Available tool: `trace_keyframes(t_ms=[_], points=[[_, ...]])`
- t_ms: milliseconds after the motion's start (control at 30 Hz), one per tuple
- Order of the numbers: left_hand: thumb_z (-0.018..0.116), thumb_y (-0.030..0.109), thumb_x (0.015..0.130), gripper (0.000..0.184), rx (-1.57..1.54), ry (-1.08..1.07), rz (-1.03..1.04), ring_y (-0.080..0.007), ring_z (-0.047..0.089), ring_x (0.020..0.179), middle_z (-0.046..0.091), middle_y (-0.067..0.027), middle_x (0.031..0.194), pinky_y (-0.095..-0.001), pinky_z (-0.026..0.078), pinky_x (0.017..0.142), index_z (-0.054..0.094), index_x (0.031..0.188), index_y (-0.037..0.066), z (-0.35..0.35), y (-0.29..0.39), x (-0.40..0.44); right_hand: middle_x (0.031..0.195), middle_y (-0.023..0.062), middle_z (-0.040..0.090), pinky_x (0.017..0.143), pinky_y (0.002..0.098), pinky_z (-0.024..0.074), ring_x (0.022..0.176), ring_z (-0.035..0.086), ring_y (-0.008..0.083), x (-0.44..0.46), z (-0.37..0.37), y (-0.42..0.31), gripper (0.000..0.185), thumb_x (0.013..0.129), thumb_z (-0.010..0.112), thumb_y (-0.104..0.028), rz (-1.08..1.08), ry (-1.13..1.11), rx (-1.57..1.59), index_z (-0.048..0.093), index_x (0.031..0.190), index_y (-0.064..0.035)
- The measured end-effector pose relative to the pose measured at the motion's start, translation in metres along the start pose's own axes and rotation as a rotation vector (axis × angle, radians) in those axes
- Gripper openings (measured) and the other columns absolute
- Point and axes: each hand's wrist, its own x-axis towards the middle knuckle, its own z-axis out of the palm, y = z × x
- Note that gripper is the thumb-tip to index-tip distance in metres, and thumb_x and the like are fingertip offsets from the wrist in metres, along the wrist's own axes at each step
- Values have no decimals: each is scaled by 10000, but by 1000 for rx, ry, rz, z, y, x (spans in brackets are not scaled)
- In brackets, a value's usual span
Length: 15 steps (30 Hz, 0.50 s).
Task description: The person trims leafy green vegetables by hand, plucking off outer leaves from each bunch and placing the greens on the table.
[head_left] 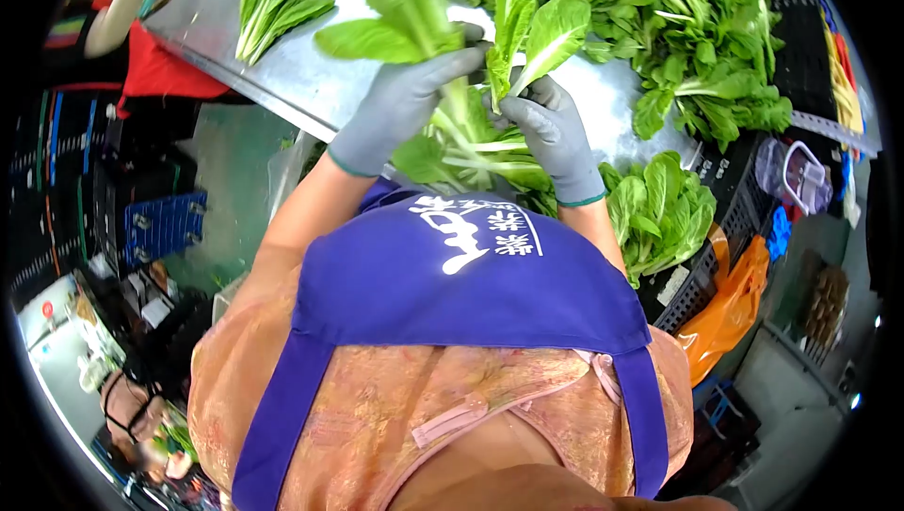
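Both hands wear grey gloves and are raised over the near edge of a metal table [330, 78]. My left hand [405, 101] is closed round the stem of a leafy green [400, 12], whose leaves are blurred. Close beside it, my right hand [546, 125] pinches the pale stems of a smaller leafy green [556, 35] with upright leaves. Below and between the hands lie more loose greens [471, 148], partly hidden by my hands and the apron. A big heap of greens [702, 40] covers the table's right side.
Small bunches of greens [278, 12] lie on the table's left part. Right of my body, greens [659, 210] fill a black crate [697, 290] beside an orange bag [730, 308]. Red cloth [165, 68] hangs at the left corner. Another person [132, 407] is at lower left.
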Motion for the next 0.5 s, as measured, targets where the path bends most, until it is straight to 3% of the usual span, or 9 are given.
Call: trace_keyframes(t_ms=[67, 167, 267, 367, 500], points=[[604, 74, 960, 262, 163, 20, 79, -181, 641, 1076, 679, -94, 1181, -309, 514, 942, 662, 1209, 13, 8, 3, -4, 864, 64, 648, 709, 267, 480, 760, 589, 119, 1, 2, -4, 266, 849, 693, -153, 51, -8, -184, 617, 1030, 26], [602, 53, 953, 233, 239, 43, -13, -161, 649, 1053, 700, -75, 1137, -298, 510, 946, 692, 1166, 29, 3, -5, -3, 861, 61, 648, 709, 269, 475, 772, 583, 117, -2, 4, -4, 251, 849, 701, -136, 12, 66, -180, 621, 1026, 24], [642, 16, 912, 259, -107, 127, -228, -159, 663, 1023, 703, -81, 1141, -292, 526, 918, 694, 1163, 54, 1, -18, -3, 839, 59, 644, 709, 274, 476, 754, 581, 127, -3, 2, 0, 247, 863, 690, -159, -20, 63, -96, 620, 1016, 22], [687, -22, 859, 316, 796, 16, 497, -179, 677, 1009, 703, -101, 1133, -295, 551, 875, 692, 1159, 79, -10, -35, -8, 843, 66, 650, 710, 275, 478, 748, 587, 137, -2, -2, 3, 241, 875, 667, -166, -10, 8, 0, 619, 1016, 23], [583, -120, 856, 453, 866, 33, 534, -231, 688, 1038, 702, -101, 1165, -315, 540, 947, 669, 1224, 129, -13, -31, -13, 841, 70, 652, 710, 272, 479, 746, 595, 139, -1, 0, 3, 229, 882, 645, -162, -1, 21, 57, 621, 1009, 27]])
